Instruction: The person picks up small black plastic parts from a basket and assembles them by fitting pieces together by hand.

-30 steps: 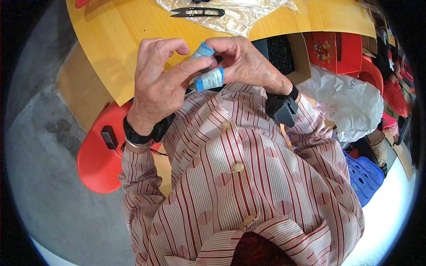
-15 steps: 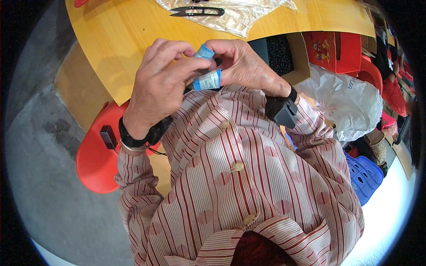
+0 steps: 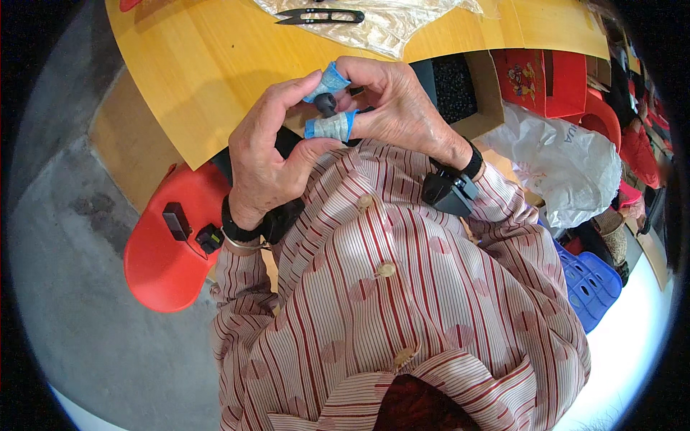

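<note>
Above the table's near edge my two hands meet. The thumb and index finger of my right hand (image 3: 402,104) wear blue and pale tape wraps (image 3: 332,127) at their tips. A small dark rounded piece (image 3: 325,105) sits between those wrapped tips, and more dark material shows within the curled hand. My left hand (image 3: 269,144) faces it with thumb and index finger apart, their tips beside the wraps; its other fingers are mostly hidden. Black thread snips (image 3: 321,16) lie beyond on a crumpled clear plastic bag (image 3: 388,36).
Below the yellow tabletop (image 3: 194,79), at right, stands a carton (image 3: 483,86) holding many small black pieces. Next to it are a red box (image 3: 528,82) and a white plastic bag (image 3: 568,161). A red stool (image 3: 169,251) stands at left, a blue plastic seat (image 3: 589,284) at right.
My left hand has shifted slightly right, and its thumb and index finger have spread from a closer grip. The dark rounded piece now shows between the taped tips.
</note>
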Available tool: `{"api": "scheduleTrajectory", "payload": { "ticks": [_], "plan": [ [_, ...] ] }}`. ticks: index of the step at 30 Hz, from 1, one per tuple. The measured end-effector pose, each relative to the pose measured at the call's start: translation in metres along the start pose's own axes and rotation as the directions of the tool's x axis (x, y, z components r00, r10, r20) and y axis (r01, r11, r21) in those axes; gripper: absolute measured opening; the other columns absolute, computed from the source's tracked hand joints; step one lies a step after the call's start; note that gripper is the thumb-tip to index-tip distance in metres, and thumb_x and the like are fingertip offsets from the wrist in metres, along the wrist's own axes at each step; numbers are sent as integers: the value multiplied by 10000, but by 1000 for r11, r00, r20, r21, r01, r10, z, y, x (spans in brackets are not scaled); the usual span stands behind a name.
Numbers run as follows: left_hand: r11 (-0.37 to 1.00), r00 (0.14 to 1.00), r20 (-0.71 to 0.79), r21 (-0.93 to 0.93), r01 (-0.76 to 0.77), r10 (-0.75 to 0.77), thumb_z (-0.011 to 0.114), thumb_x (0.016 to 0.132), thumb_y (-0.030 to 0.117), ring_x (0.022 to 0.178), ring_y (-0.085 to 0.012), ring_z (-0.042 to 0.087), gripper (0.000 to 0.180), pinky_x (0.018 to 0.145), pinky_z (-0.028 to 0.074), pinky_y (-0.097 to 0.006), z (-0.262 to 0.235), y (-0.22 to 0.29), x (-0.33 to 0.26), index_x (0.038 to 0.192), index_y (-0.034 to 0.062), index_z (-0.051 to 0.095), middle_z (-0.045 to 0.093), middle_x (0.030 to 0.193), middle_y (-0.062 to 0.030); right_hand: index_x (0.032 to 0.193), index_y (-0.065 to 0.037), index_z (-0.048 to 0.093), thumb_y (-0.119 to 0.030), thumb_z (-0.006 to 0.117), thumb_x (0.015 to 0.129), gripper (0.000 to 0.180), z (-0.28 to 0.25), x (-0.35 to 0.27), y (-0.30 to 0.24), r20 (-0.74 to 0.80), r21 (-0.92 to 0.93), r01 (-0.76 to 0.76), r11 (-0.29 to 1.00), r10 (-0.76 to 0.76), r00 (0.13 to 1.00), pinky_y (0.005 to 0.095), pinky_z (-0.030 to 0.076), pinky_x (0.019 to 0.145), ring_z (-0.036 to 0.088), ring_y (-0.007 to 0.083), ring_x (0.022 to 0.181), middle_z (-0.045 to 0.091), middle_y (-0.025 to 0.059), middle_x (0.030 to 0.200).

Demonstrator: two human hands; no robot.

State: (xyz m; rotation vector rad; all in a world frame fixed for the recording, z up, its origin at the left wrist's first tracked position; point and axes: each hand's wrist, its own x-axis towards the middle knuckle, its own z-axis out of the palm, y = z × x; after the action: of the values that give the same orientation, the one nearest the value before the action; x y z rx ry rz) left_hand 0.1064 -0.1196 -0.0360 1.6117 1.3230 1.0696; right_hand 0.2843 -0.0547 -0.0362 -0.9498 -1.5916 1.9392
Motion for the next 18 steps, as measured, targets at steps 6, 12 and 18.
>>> {"api": "scheduleTrajectory", "payload": {
  "ticks": [6, 12, 18],
  "plan": [
    [999, 999, -24, -13, -44, 43, 785, 694, 191, 918, -224, 637, 539, 802, 498, -300, 0, -1, 0, 1154, 5, 574, 627, 1063, -132, 938, -38, 623, -131, 775, 714, 286, 0, -1, -1, 7, -116, 40, 992, -40, 999, 200, 474, 642, 517, 26, 709, 578, -25, 746],
    [998, 998, -29, -20, -53, 52, 794, 676, 152, 894, -221, 644, 530, 787, 501, -294, -1, -1, 0, 1140, 9, 581, 633, 1047, -128, 921, -28, 610, -143, 775, 710, 292, 0, 0, -1, 6, -159, 68, 985, -68, 998, 219, 473, 630, 514, 38, 685, 570, -6, 713],
    [992, 1000, -9, -123, 18, -20, 783, 707, 163, 948, -193, 618, 562, 826, 482, -291, -1, -4, -4, 1188, 6, 538, 619, 1064, -113, 912, -43, 605, -159, 769, 690, 300, -1, 3, 0, 5, -206, 118, 971, -119, 993, 260, 472, 612, 553, 113, 658, 552, 50, 699]
  ]
}}
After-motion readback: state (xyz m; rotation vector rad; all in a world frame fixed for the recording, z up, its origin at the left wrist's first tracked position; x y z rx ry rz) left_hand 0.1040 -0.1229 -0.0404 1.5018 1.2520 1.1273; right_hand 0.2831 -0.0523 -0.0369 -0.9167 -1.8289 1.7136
